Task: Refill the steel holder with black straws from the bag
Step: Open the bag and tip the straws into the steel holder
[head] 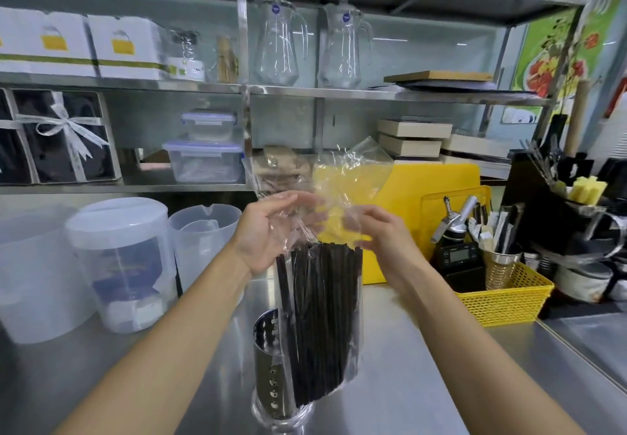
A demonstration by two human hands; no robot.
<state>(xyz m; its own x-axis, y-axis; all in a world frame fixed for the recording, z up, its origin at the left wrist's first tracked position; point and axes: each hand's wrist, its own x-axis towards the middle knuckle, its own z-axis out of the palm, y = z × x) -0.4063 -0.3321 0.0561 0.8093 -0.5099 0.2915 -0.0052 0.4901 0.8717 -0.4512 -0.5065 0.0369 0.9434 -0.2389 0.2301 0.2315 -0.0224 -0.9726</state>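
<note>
A clear plastic bag (342, 176) full of black straws (322, 316) hangs upright in front of me over the steel counter. My left hand (268, 234) and my right hand (376, 231) both pinch the bag's loose open top, one on each side, just above the straw ends. The perforated steel holder (269, 363) stands on the counter directly behind the bag's lower left part. One or two black straws stand in it; the bag hides most of its right side.
Translucent plastic containers (118, 265) stand at the left. A yellow basket (502, 299) with a scale, dispenser and a steel cup of utensils sits at the right, a yellow board (424, 180) behind it. Shelves with glass pitchers (278, 44) and boxes rise behind.
</note>
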